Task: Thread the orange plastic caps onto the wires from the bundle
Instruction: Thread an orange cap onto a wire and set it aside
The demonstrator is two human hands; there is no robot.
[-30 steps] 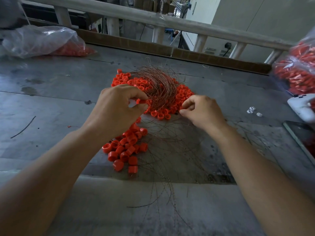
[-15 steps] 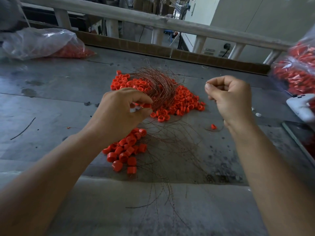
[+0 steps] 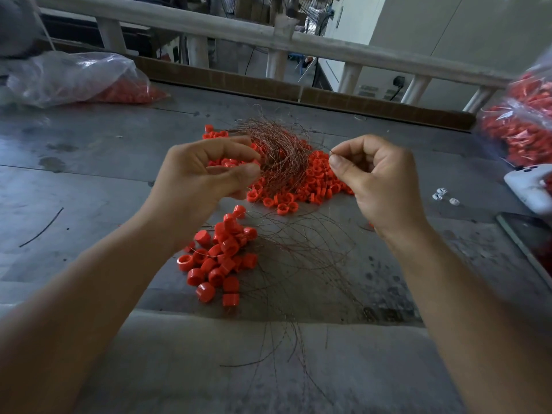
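**Right hand (image 3: 379, 180) draws nearer the wire bundle (image 3: 277, 156)**

Left hand (image 3: 203, 180) hangs above the tabletop (image 3: 89, 180), its grip narrow, fingers curled to the thumb; whether it holds anything cannot be told. Near caps (image 3: 221, 255) lie below it among trailing wires. Far caps (image 3: 316, 180) lie under the bundle, between the hands. Right grip pinches one thin wire (image 3: 328, 150) at the fingertips.

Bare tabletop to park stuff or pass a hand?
Free: left stretch of the grey table, between the clear plastic bag of caps and the short black wire scrap; far strip behind the tangled copper wire bundle. Crowded: centre, with loose orange plastic caps and stray wires; right edge, with white device and dark flat screen.
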